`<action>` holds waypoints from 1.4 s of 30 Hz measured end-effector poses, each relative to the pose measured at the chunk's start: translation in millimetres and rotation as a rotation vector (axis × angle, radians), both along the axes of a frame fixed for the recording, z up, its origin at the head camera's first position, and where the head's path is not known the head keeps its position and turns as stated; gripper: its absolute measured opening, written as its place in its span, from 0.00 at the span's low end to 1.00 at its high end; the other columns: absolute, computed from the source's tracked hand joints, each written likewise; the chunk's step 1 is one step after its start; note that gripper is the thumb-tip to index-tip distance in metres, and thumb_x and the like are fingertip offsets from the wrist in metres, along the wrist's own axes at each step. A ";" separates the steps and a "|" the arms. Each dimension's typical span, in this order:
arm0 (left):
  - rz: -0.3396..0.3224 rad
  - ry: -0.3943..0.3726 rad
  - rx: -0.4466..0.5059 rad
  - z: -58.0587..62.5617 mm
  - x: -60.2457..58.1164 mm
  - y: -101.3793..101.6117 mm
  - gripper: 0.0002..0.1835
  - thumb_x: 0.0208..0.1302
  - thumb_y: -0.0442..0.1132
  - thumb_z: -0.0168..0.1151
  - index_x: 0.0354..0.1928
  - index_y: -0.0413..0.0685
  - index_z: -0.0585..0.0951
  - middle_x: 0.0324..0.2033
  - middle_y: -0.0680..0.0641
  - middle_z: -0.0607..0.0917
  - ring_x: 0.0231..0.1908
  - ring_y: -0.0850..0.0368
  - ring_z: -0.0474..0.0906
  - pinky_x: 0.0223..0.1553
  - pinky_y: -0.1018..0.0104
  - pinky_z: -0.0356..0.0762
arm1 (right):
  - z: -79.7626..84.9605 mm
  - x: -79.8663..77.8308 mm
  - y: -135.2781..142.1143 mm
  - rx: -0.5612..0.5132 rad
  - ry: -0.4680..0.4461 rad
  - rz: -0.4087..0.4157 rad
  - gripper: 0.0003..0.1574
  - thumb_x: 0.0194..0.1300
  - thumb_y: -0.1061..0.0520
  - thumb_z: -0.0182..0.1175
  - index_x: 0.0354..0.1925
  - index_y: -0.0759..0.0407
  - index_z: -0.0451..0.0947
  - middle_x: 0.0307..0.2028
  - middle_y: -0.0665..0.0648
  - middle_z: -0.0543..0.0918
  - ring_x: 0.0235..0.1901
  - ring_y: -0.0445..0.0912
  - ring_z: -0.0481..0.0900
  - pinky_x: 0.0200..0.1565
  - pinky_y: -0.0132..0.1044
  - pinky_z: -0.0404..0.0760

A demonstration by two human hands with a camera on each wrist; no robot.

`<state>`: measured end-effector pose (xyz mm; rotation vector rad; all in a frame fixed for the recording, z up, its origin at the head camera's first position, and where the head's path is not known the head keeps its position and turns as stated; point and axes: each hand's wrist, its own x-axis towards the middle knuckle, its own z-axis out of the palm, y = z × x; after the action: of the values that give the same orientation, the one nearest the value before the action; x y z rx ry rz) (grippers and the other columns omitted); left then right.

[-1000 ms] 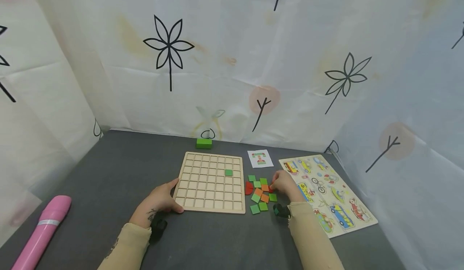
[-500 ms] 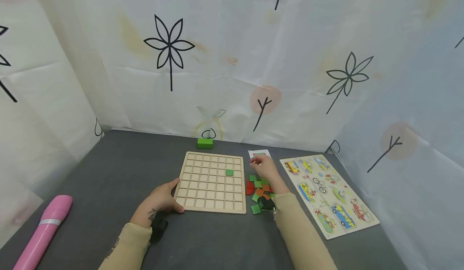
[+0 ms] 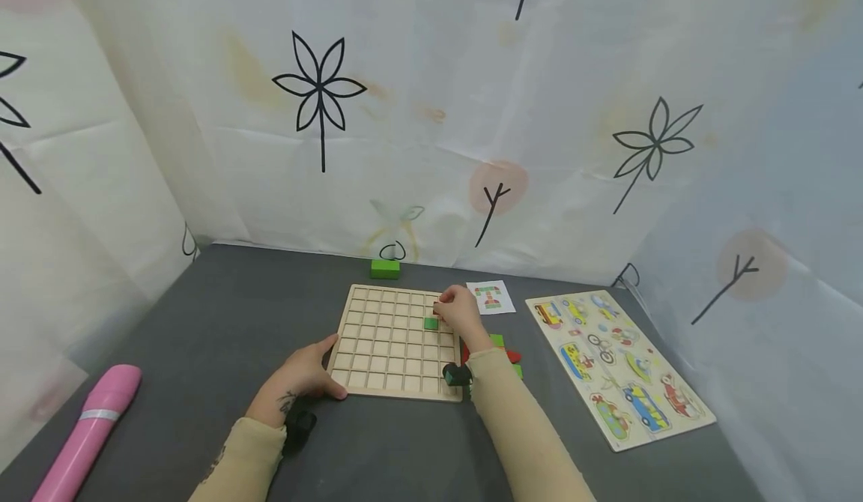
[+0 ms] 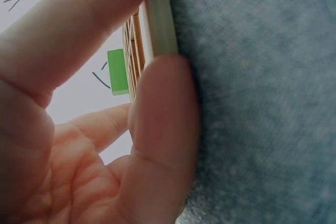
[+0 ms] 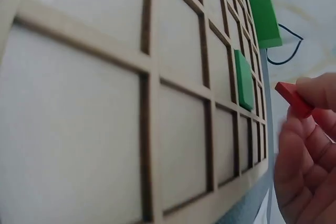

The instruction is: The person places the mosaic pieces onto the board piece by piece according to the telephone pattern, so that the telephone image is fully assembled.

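Observation:
My left hand (image 3: 301,373) holds the wooden grid board (image 3: 387,335) at its near left corner. In the left wrist view, the thumb (image 4: 164,114) presses on the board's edge and another finger lies along the adjoining side. Between thumb and fingers of my right hand (image 3: 461,313) is a small red tile (image 5: 294,98), pinched just above the far right part of the grid. One green square tile (image 3: 431,324) sits in a cell close to this hand. The right arm partly covers a heap of loose red and green tiles (image 3: 497,340) beside the board.
A white pattern card (image 3: 491,297) lies behind the heap. The picture puzzle board (image 3: 616,363) is at the right, and a green block (image 3: 385,269) stands behind the grid. A pink microphone (image 3: 91,427) lies at the far left. White printed cloth surrounds the dark table.
My right hand has moved from the loose tiles, past the pattern card, left to the grid board, carrying the red tile. The left hand keeps its place on the board's corner.

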<state>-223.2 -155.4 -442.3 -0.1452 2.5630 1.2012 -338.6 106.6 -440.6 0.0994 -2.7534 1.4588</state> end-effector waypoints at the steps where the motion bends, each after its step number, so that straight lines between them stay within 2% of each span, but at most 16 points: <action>1: 0.000 0.001 -0.002 -0.1 0.0 0.1 0.62 0.31 0.33 0.80 0.71 0.43 0.53 0.21 0.44 0.74 0.17 0.55 0.69 0.22 0.64 0.68 | -0.8 -0.5 -1.6 0.028 0.004 -0.012 0.05 0.60 0.61 0.60 0.33 0.63 0.75 0.30 0.59 0.79 0.25 0.46 0.76 0.27 0.36 0.73; 6: 0.010 -0.006 0.001 -1.0 -1.6 0.6 0.62 0.31 0.33 0.79 0.71 0.44 0.53 0.19 0.45 0.74 0.16 0.56 0.68 0.21 0.64 0.68 | -2.9 -2.6 -7.5 0.139 0.015 -0.051 0.06 0.57 0.57 0.64 0.27 0.58 0.78 0.28 0.56 0.80 0.26 0.46 0.74 0.28 0.37 0.70; 12: 0.012 -0.005 0.000 -2.0 -1.6 0.4 0.62 0.30 0.33 0.80 0.71 0.44 0.53 0.22 0.44 0.74 0.17 0.55 0.68 0.22 0.64 0.68 | -6.9 -6.2 -10.3 0.223 0.028 -0.058 0.09 0.56 0.55 0.66 0.24 0.56 0.78 0.25 0.53 0.79 0.26 0.46 0.73 0.29 0.37 0.70; 25: 0.011 -0.009 -0.026 -3.8 -3.9 -0.6 0.62 0.30 0.35 0.80 0.71 0.45 0.54 0.30 0.42 0.77 0.19 0.53 0.71 0.23 0.63 0.69 | -8.4 -9.7 -13.3 0.357 -0.004 -0.028 0.06 0.58 0.53 0.64 0.29 0.54 0.83 0.30 0.53 0.83 0.29 0.46 0.77 0.31 0.39 0.72; 27: 0.009 -0.009 -0.026 -4.1 -3.9 -1.1 0.62 0.29 0.35 0.80 0.71 0.45 0.54 0.30 0.42 0.77 0.19 0.52 0.71 0.23 0.63 0.69 | -6.9 -8.3 -11.2 0.327 -0.012 -0.016 0.07 0.59 0.53 0.63 0.33 0.56 0.83 0.33 0.55 0.82 0.31 0.47 0.77 0.32 0.39 0.73; 29: 0.005 -0.010 -0.022 -5.2 -4.2 -0.4 0.63 0.29 0.35 0.80 0.71 0.45 0.54 0.30 0.42 0.77 0.19 0.52 0.71 0.23 0.63 0.69 | -3.6 -5.4 -4.6 0.251 -0.021 -0.003 0.10 0.59 0.54 0.62 0.38 0.58 0.82 0.36 0.57 0.82 0.33 0.49 0.77 0.33 0.41 0.74; 33: 0.007 -0.010 -0.015 -8.5 -6.8 0.0 0.63 0.28 0.35 0.81 0.71 0.45 0.53 0.34 0.41 0.78 0.19 0.53 0.72 0.23 0.63 0.70 | 5.8 -0.9 15.8 0.021 -0.044 0.025 0.19 0.60 0.56 0.61 0.49 0.61 0.78 0.39 0.59 0.78 0.36 0.51 0.75 0.36 0.42 0.74; 37: 0.005 -0.002 -0.011 -10.7 -9.0 -0.7 0.64 0.27 0.35 0.81 0.71 0.44 0.54 0.43 0.37 0.78 0.19 0.53 0.72 0.23 0.63 0.70 | 17.8 10.6 41.1 -0.170 -0.102 0.048 0.25 0.59 0.58 0.61 0.56 0.62 0.73 0.35 0.55 0.77 0.23 0.45 0.70 0.27 0.38 0.69; 38: 0.003 -0.003 -0.010 -11.4 -9.7 -1.3 0.64 0.27 0.35 0.81 0.71 0.44 0.53 0.42 0.37 0.78 0.19 0.53 0.72 0.23 0.63 0.70 | 20.5 15.9 47.7 -0.213 -0.114 0.055 0.26 0.59 0.59 0.61 0.57 0.62 0.72 0.33 0.55 0.77 0.20 0.45 0.67 0.25 0.37 0.67; 40: -0.003 -0.003 -0.006 -12.2 -10.0 -2.5 0.64 0.27 0.35 0.81 0.71 0.44 0.53 0.45 0.35 0.77 0.20 0.52 0.72 0.23 0.63 0.71 | 23.4 27.0 60.6 -0.260 -0.126 0.062 0.27 0.59 0.61 0.61 0.57 0.63 0.71 0.31 0.52 0.77 0.16 0.41 0.63 0.22 0.35 0.63; 42: -0.006 -0.006 -0.005 -13.7 -10.8 -3.9 0.65 0.28 0.36 0.81 0.71 0.44 0.52 0.47 0.34 0.76 0.21 0.52 0.73 0.24 0.63 0.71 | 23.6 39.3 73.3 -0.283 -0.135 0.063 0.27 0.59 0.61 0.61 0.57 0.64 0.70 0.28 0.50 0.77 0.16 0.41 0.63 0.21 0.34 0.62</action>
<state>-234.0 -159.3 -456.0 -0.1415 2.5599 1.1900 -299.3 179.9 -417.0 0.0856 -2.6282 1.9215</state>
